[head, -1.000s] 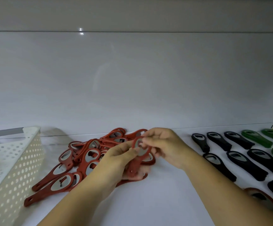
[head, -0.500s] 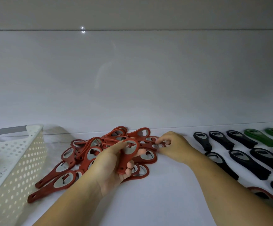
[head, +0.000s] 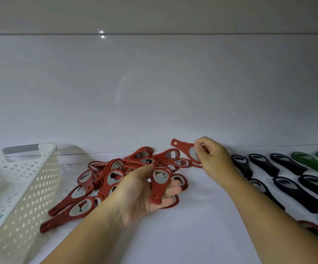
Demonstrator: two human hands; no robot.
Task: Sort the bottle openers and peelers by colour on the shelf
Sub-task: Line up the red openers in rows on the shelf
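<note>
At the centre of the frame the left hand [head: 141,193] lies palm up just above the white shelf [head: 192,235], its fingers curled under a red plastic bottle opener with a grey metal insert [head: 159,184] and its thumb resting near the opener's head; the handle points towards the bottom of the frame. Right of centre, the right hand [head: 214,159] pinches the head of a second red bottle opener [head: 185,150], whose holed handle end points to the upper left. Between and behind the hands lies a loose heap of red bottle openers [head: 104,180], spreading to the lower left. At the right, black bottle openers [head: 287,164] lie side by side in rows, with green bottle openers [head: 310,163] beyond them at the right edge. A cream perforated plastic basket [head: 21,187] stands at the left edge.
</note>
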